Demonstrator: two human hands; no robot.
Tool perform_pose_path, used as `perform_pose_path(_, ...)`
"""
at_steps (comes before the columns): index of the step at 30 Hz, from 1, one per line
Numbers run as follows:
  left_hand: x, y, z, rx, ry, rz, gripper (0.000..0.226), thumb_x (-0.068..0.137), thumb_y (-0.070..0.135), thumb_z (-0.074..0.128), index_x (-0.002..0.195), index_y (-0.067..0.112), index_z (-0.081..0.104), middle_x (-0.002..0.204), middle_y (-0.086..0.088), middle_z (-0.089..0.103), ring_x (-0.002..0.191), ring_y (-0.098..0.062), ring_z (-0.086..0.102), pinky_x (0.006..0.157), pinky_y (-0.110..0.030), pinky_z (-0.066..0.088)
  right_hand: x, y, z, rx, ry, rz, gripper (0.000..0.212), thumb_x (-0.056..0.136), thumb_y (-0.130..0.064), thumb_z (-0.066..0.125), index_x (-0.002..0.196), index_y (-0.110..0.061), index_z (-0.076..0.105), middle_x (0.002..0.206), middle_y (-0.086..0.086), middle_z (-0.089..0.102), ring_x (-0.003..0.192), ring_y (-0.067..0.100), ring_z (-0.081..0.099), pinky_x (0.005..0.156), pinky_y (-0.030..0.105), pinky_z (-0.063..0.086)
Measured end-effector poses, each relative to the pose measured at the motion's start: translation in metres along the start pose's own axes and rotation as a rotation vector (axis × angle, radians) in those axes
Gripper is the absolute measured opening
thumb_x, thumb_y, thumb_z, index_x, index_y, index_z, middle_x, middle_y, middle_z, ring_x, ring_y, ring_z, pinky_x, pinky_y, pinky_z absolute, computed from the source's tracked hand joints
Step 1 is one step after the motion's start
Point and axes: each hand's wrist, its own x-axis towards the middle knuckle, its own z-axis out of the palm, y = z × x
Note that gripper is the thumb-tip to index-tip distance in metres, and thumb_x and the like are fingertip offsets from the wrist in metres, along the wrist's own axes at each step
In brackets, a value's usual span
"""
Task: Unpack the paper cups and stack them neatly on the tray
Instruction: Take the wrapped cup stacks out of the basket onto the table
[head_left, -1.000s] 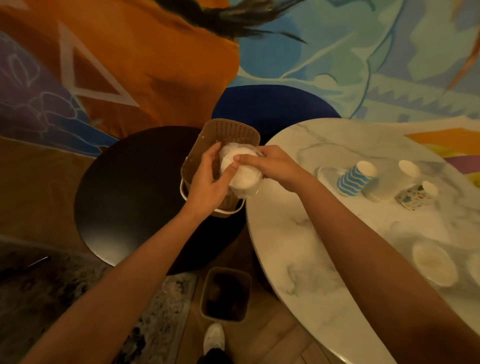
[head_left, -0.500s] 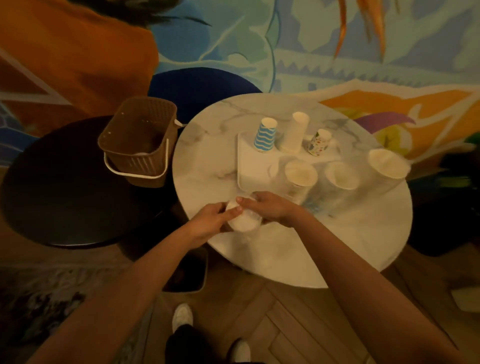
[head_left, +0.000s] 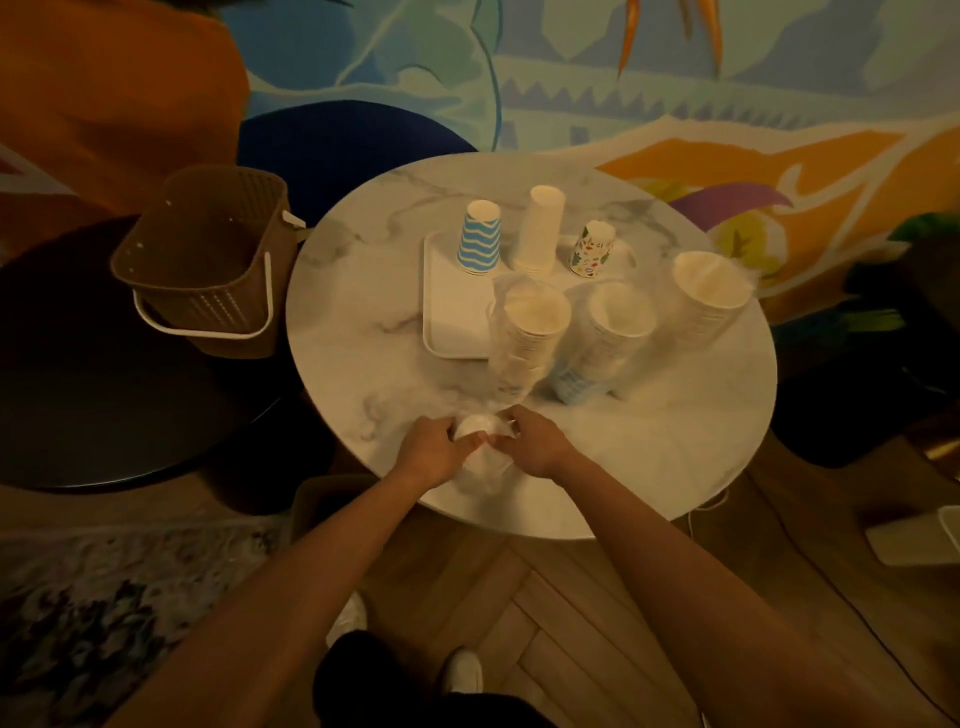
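Observation:
A plastic-wrapped sleeve of white paper cups (head_left: 482, 441) stands at the near edge of the round marble table (head_left: 649, 447). My left hand (head_left: 434, 452) and my right hand (head_left: 530, 441) both pinch the wrap at its top. Farther back lies a white tray (head_left: 447, 317). On it stand upside-down stacks: a blue wavy-striped stack (head_left: 479, 237), a plain white stack (head_left: 540, 228) and a small patterned stack (head_left: 592, 249). Three more wrapped sleeves (head_left: 530, 332) (head_left: 608, 343) (head_left: 709, 296) stand upright in front of the tray and to its right.
A brown perforated basket (head_left: 208, 260) with a white handle sits on a dark round table (head_left: 104, 405) to the left. A small bin (head_left: 311, 504) stands on the floor below the marble table's near edge. My feet are on herringbone wood flooring; a rug lies at left.
I carried the wrapped sleeve from the basket to the marble table's near edge. Both hands stay on it, now gripping the wrap at the top. My view has swung right.

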Motion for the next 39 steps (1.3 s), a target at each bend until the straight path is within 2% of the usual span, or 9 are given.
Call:
perform_pose_path(2,0.001,-0.003,-0.001,0.013,0.041,0.016,0.044,0.084,0.043,0.064,0.109,0.006,0.067,0.101,-0.013,0.069,0.091,-0.026,0.064,0.078,-0.035,0.051,0.002,0.0,0.004,-0.044,0.013,-0.002,0.05,0.092,-0.032,0.057,0.133,-0.007,0.044,0.132,0.015,0.052,0.119,0.03,0.051,0.094,0.032,0.039)
perform_pose_path(4,0.001,-0.003,-0.003,0.006,0.049,0.0,0.055,0.083,0.042,0.067,0.123,0.006,0.06,0.116,-0.012,0.064,0.103,-0.025,0.061,0.087,-0.034,0.049,0.004,-0.001,0.008,-0.073,0.034,-0.006,0.05,0.091,-0.034,0.058,0.132,-0.007,0.045,0.131,0.016,0.052,0.118,0.03,0.052,0.094,0.033,0.04)
perform_pose_path(10,-0.001,0.001,-0.016,-0.054,0.005,-0.038,0.065,0.084,0.037,0.067,0.138,0.01,0.043,0.132,-0.01,0.055,0.118,-0.022,0.054,0.093,-0.027,0.042,0.004,-0.011,0.007,-0.154,0.064,0.004,0.051,0.09,-0.032,0.059,0.134,-0.01,0.042,0.135,0.014,0.047,0.121,0.029,0.05,0.098,0.037,0.042)
perform_pose_path(13,-0.001,0.0,-0.032,-0.123,0.03,-0.044,0.064,0.084,0.038,0.067,0.138,0.014,0.043,0.129,-0.007,0.055,0.115,-0.02,0.054,0.091,-0.026,0.043,0.003,-0.023,0.004,-0.249,0.091,-0.021,0.05,0.092,-0.029,0.056,0.136,-0.012,0.04,0.141,0.011,0.041,0.127,0.029,0.043,0.102,0.039,0.04)
perform_pose_path(18,0.002,0.0,-0.084,-0.139,0.221,0.073,0.049,0.085,0.033,0.066,0.13,0.019,0.054,0.116,-0.003,0.062,0.096,-0.015,0.059,0.083,-0.024,0.046,0.008,-0.075,0.005,-0.354,0.19,-0.175,0.041,0.094,-0.026,0.048,0.134,-0.015,0.042,0.137,0.008,0.045,0.126,0.027,0.042,0.1,0.038,0.038)
perform_pose_path(25,0.019,-0.015,-0.194,-0.11,0.457,0.2,0.042,0.086,0.027,0.066,0.125,0.017,0.058,0.111,-0.003,0.063,0.091,-0.007,0.054,0.076,-0.014,0.039,0.058,-0.192,0.016,-0.241,0.203,-0.377,0.038,0.091,-0.029,0.053,0.125,-0.013,0.051,0.126,0.012,0.052,0.118,0.028,0.05,0.097,0.039,0.042)
perform_pose_path(30,0.04,-0.046,-0.269,0.039,0.524,0.231,0.042,0.086,0.024,0.066,0.126,0.012,0.056,0.113,-0.008,0.06,0.104,-0.017,0.056,0.091,-0.028,0.044,0.112,-0.28,0.024,-0.179,0.17,-0.491,0.035,0.089,-0.025,0.058,0.12,-0.01,0.055,0.122,0.012,0.055,0.113,0.026,0.052,0.097,0.039,0.042)
perform_pose_path(33,0.056,-0.07,-0.308,0.112,0.587,0.177,0.041,0.087,0.023,0.063,0.127,0.015,0.055,0.123,-0.008,0.056,0.115,-0.023,0.05,0.098,-0.035,0.042,0.15,-0.322,0.028,-0.226,0.144,-0.53,0.036,0.086,-0.021,0.061,0.12,-0.009,0.056,0.121,0.012,0.056,0.114,0.026,0.052,0.098,0.036,0.041)
perform_pose_path(39,0.087,-0.12,-0.359,0.185,0.613,0.041,0.049,0.085,0.02,0.063,0.132,0.019,0.05,0.129,-0.007,0.05,0.117,-0.029,0.045,0.096,-0.043,0.042,0.223,-0.378,0.06,-0.454,-0.071,-0.477,0.049,0.084,-0.024,0.065,0.129,-0.011,0.05,0.129,0.012,0.05,0.119,0.027,0.049,0.101,0.034,0.039)
